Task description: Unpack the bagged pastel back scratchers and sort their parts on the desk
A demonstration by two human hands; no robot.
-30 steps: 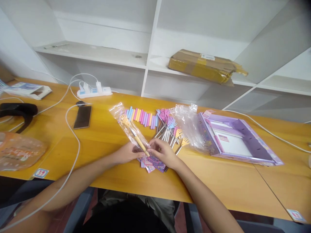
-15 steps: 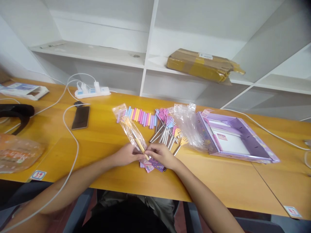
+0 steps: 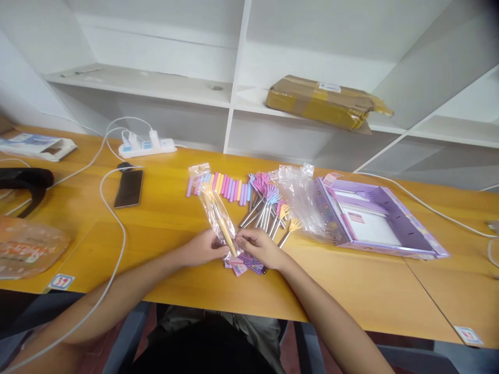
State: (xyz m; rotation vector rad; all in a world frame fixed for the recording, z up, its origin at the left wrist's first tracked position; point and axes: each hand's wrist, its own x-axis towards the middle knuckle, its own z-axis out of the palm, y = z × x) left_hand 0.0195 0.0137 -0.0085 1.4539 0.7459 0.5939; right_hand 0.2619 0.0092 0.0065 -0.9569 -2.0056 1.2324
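Note:
A yellow back scratcher (image 3: 226,235) lies inside a clear plastic bag (image 3: 209,208), its claw end pointing away from me. My left hand (image 3: 203,248) is closed on the left side of the bag near the handle's end. On the other side, my right hand (image 3: 262,248) pinches the bag's edge by the handle. Just beyond sits a pile of back scratchers (image 3: 268,200) with metal rods and pink, blue, purple and orange claws. Coloured handle sleeves (image 3: 228,188) lie in a row behind the bag. Printed cards (image 3: 249,264) are partly hidden under my right hand.
Empty clear bags (image 3: 302,202) are heaped right of the pile, against a purple display box (image 3: 413,223). At left are a phone (image 3: 128,188), a power strip (image 3: 148,149), white cables and an orange pouch (image 3: 31,246). A taped carton (image 3: 315,101) rests on the shelf.
The bag with the back scratcher has swung slightly to the right at its far end and stands a little steeper. Both hands keep their grip in nearly the same place.

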